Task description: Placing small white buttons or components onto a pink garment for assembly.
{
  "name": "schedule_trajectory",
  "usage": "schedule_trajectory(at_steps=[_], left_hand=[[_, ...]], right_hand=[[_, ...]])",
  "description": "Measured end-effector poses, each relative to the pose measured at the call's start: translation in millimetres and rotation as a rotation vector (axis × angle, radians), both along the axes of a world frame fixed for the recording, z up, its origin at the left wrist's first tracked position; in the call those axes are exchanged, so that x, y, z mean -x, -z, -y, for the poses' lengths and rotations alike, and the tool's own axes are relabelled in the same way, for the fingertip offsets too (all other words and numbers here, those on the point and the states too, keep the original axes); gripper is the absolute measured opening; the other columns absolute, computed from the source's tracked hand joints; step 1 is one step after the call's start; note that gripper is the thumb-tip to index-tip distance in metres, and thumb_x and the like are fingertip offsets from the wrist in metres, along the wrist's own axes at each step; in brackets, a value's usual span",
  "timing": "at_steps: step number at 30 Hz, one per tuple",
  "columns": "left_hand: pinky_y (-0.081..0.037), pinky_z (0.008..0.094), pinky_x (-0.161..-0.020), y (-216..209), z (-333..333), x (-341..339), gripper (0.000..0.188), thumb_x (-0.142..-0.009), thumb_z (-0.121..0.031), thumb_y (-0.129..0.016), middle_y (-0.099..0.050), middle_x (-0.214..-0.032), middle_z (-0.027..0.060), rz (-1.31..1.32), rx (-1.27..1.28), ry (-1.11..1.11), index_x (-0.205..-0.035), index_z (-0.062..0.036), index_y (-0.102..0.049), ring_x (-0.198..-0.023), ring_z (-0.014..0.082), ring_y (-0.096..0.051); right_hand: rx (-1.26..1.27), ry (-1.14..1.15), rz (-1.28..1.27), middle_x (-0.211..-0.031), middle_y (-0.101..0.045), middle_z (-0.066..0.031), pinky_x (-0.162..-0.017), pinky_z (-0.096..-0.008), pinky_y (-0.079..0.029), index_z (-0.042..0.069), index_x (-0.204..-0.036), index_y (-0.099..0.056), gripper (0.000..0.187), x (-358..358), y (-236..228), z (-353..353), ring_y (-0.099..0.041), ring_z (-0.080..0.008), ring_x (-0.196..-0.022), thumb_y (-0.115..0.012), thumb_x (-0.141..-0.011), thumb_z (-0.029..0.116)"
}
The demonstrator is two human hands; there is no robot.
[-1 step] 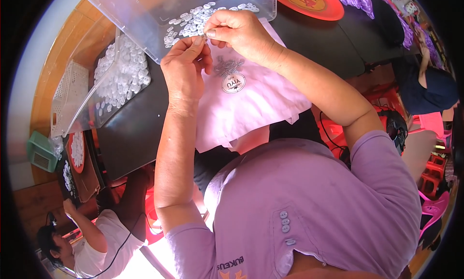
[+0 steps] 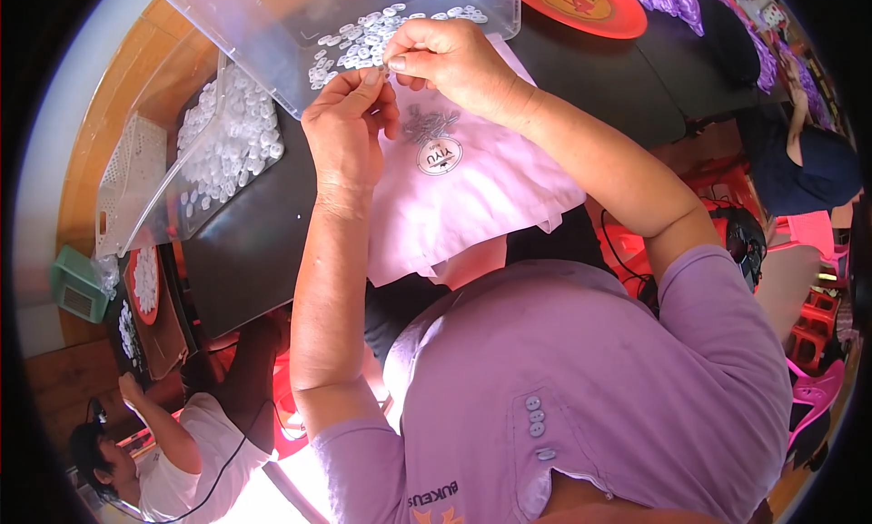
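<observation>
My left hand and my right hand meet at the fingertips over the near edge of a clear plastic bin. Both are closed in a pinch, and whatever sits between the fingers is too small and covered to name. Inside the bin, just beyond my fingers, lie many small white oval pieces. Below my hands a pink cloth spreads over the table edge and my lap. A small heap of thin grey pieces rests on it, beside a round printed emblem.
Left of my hands, another clear bin holds a pile of white pieces. A red round tray lies on the dark table at far right. One person is at lower left, another at right. Red stools stand around.
</observation>
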State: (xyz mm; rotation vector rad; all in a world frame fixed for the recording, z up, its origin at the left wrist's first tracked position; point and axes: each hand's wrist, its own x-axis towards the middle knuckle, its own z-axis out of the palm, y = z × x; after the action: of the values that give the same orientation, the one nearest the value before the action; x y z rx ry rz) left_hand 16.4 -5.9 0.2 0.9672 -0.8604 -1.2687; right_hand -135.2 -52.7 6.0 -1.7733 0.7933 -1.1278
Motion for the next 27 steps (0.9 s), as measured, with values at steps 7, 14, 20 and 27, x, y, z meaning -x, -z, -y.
schedule_trajectory(at_steps=[7,14,20,27], left_hand=[[-0.040,0.0262,-0.045,-1.4,0.8,0.5,0.015,-0.089,-0.010,-0.063,-0.060,-0.071,0.0094,0.099,-0.005,-0.017,-0.088,0.0047,-0.061,-0.053,0.0150,-0.054],[-0.040,0.0246,-0.043,0.6,1.0,1.7,0.012,-0.089,-0.008,-0.063,-0.061,-0.071,0.0079,0.212,-0.015,-0.039,-0.086,0.0040,-0.061,-0.053,0.0122,-0.054],[-0.036,0.0262,-0.044,6.8,0.2,4.8,0.012,-0.089,-0.006,-0.060,-0.058,-0.071,0.0086,0.204,-0.008,-0.092,-0.088,0.0058,-0.060,-0.052,0.0145,-0.051],[-0.037,0.0238,-0.042,7.4,0.2,6.3,0.011,-0.089,-0.006,-0.061,-0.058,-0.067,0.0053,0.251,0.004,-0.145,-0.082,0.0026,-0.060,-0.051,0.0098,-0.050]], right_hand=[[0.141,0.024,-0.104,-0.070,-0.060,-0.0017,-0.057,-0.0234,-0.045,0.001,-0.088,-0.062,0.005,1.8,4.7,7.5,-0.057,-0.0080,-0.064,-0.058,-0.089,0.004],[0.212,0.074,-0.104,-0.071,-0.061,-0.0021,-0.056,-0.0236,-0.045,0.001,-0.087,-0.062,0.005,-0.6,10.5,7.7,-0.057,-0.0080,-0.064,-0.060,-0.088,0.005],[-0.043,0.010,-0.029,-0.071,-0.060,-0.0013,-0.054,-0.0223,-0.045,0.001,-0.088,-0.063,0.005,-3.4,10.8,-0.4,-0.057,-0.0073,-0.064,-0.062,-0.088,0.005],[-0.175,-0.022,0.050,-0.069,-0.059,-0.0014,-0.052,-0.0214,-0.044,0.000,-0.087,-0.063,0.004,-8.7,12.6,-1.8,-0.056,-0.0080,-0.061,-0.061,-0.087,0.004]])
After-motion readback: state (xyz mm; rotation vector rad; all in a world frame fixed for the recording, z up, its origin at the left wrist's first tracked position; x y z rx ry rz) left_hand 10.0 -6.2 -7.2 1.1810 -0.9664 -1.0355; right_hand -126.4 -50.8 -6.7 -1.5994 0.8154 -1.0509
